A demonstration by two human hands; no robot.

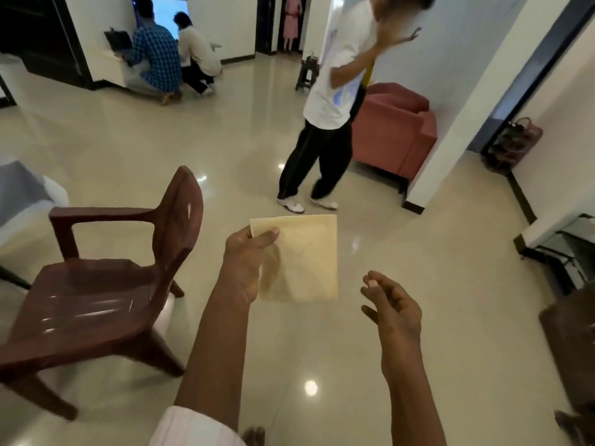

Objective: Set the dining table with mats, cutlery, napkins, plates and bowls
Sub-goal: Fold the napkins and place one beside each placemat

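No table in view, so laying judged barely begun or unconfirmed; chair (106,284) left of the grip, napkin (302,259) pinched at its near-left corner by left hand (244,262), right hand (392,313) loosely open, empty

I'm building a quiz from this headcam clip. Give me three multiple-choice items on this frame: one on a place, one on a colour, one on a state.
1. Where is the brown chair?
A. Left of the left hand
B. Right of the right hand
C. Behind the sofa

2. What colour is the sofa?
A. Green
B. Pinkish red
C. Black

3. What is the right hand doing?
A. Gripping a plate
B. Holding the napkin
C. Open, holding nothing

Answers: 1 A, it stands beside the left hand; 2 B, its upholstery shows; 3 C, only the left hand pinches the napkin.
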